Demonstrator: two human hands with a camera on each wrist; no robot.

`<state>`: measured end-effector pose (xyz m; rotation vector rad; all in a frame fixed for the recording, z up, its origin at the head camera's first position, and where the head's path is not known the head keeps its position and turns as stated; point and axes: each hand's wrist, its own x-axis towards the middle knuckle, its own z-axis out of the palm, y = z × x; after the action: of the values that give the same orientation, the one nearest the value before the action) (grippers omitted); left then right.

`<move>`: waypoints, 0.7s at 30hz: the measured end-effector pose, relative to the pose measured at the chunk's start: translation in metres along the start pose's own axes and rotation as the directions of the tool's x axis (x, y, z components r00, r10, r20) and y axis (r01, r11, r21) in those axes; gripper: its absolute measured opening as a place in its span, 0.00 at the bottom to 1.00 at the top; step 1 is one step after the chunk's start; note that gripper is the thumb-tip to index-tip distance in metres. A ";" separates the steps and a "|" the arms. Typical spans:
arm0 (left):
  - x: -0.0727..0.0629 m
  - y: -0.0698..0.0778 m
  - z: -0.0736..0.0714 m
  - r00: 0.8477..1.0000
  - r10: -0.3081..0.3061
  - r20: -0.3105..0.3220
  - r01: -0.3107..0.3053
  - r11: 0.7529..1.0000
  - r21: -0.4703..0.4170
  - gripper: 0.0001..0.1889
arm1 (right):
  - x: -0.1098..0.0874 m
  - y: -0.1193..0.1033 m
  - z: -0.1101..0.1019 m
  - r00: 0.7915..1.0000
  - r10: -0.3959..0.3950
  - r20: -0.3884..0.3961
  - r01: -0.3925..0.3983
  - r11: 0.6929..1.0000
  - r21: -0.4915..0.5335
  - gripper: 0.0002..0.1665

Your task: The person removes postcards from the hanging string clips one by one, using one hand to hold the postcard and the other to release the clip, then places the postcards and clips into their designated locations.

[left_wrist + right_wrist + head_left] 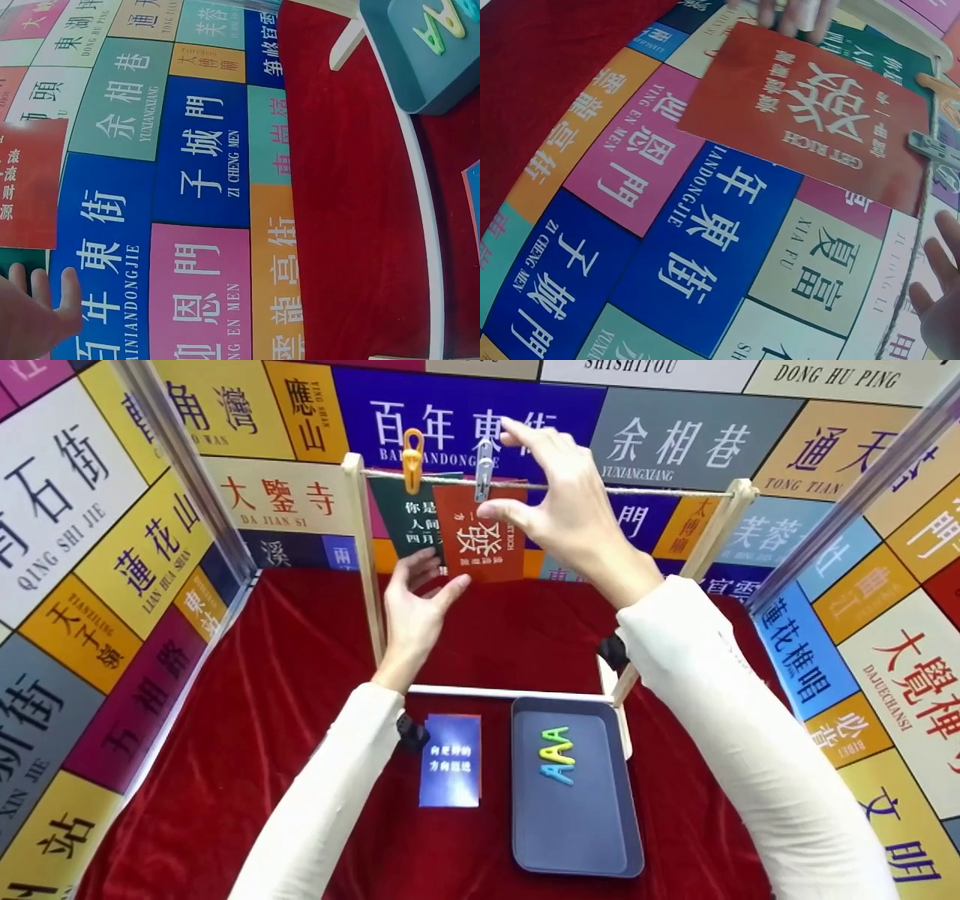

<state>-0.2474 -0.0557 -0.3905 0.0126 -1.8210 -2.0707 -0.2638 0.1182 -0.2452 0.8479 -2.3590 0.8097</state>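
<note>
A red card [480, 536] printed with a large character hangs from a string [622, 491], held by a grey clothespin [484, 472]. Partly behind it hangs a dark green card [405, 514] under an orange clothespin [412, 461]. My right hand [566, 495] is beside the grey clothespin, thumb and fingers spread; the right wrist view shows a gap between those fingers and the clothespin [934, 148]. Below, my left hand [416, 604] is raised at the red card's lower left corner, fingers loosely bent and thumb apart from them. Whether its fingertips touch a card, I cannot tell.
A wooden frame [365, 562] carries the string above a dark red cloth [300, 660]. In front lie a blue card [450, 772] on other cards and a dark grey tray [577, 825] with green, yellow and blue clothespins [556, 755]. Printed panels [697, 442] surround the table.
</note>
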 end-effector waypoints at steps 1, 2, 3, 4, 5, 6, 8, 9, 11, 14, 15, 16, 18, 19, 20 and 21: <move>0.001 0.000 0.001 1.000 -0.005 -0.003 0.005 1.000 -0.001 0.30 | 0.002 -0.001 -0.001 1.000 0.011 0.010 -0.011 1.000 0.001 0.49; 0.002 0.000 0.001 1.000 -0.009 -0.004 0.009 1.000 -0.005 0.29 | 0.003 -0.002 -0.001 1.000 0.023 0.020 -0.023 1.000 0.002 0.48; 0.003 0.000 0.002 1.000 -0.012 -0.004 0.012 1.000 -0.007 0.29 | 0.004 -0.003 -0.002 0.999 0.037 0.032 -0.037 0.999 0.002 0.48; 0.005 -0.001 0.003 1.000 -0.014 -0.005 0.014 1.000 -0.006 0.28 | 0.006 -0.004 -0.002 0.998 0.051 0.043 -0.051 0.999 0.001 0.47; 0.006 -0.001 0.003 1.000 -0.014 -0.005 0.014 1.000 -0.007 0.28 | 0.007 -0.004 -0.002 0.997 0.064 0.053 -0.064 0.998 -0.002 0.47; 0.007 -0.001 0.004 1.000 -0.012 -0.005 0.012 1.000 -0.003 0.28 | 0.008 -0.005 -0.003 0.995 0.082 0.063 -0.082 0.997 -0.001 0.47; 0.009 -0.001 0.005 1.000 -0.009 -0.005 0.009 1.000 0.012 0.27 | 0.011 -0.006 -0.003 0.990 0.115 0.081 -0.116 0.993 0.006 0.46; 0.009 -0.001 0.005 1.000 -0.010 -0.004 0.010 1.000 0.021 0.27 | 0.013 -0.007 -0.003 0.987 0.130 0.089 -0.132 0.991 0.013 0.46; 0.010 -0.001 0.006 1.000 -0.017 -0.004 0.018 0.999 0.036 0.26 | 0.016 -0.007 -0.002 0.984 0.149 0.099 -0.153 0.988 0.032 0.46; 0.011 -0.001 0.008 0.999 -0.040 -0.008 0.040 0.999 0.032 0.26 | 0.019 -0.007 -0.002 0.980 0.163 0.112 -0.171 0.983 0.064 0.45; 0.012 -0.001 0.008 0.999 -0.049 -0.007 0.049 0.998 0.026 0.26 | 0.020 -0.008 -0.002 0.978 0.170 0.117 -0.180 0.981 0.075 0.45; 0.011 -0.001 0.009 0.998 -0.060 -0.009 0.060 0.998 0.023 0.26 | 0.021 -0.008 -0.002 0.976 0.180 0.124 -0.191 0.978 0.082 0.45; 0.011 0.000 0.010 0.996 -0.086 -0.011 0.086 0.996 -0.006 0.25 | 0.022 -0.009 -0.002 0.968 0.208 0.140 -0.221 0.971 0.087 0.44; 0.011 0.000 0.011 0.995 -0.101 -0.011 0.101 0.995 -0.025 0.25 | 0.022 -0.010 -0.002 0.964 0.223 0.147 -0.237 0.967 0.089 0.44; 0.011 0.000 0.012 0.993 -0.114 -0.011 0.113 0.992 -0.046 0.24 | 0.023 -0.010 -0.002 0.959 0.238 0.155 -0.253 0.963 0.088 0.43; 0.011 0.000 0.013 0.992 -0.127 -0.012 0.125 0.989 -0.075 0.24 | 0.023 -0.011 -0.002 0.954 0.253 0.161 -0.269 0.959 0.088 0.43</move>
<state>-0.2610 -0.0469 -0.3853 0.1280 -1.7741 -2.2163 -0.2715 0.1032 -0.2253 0.6652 -2.6166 1.0212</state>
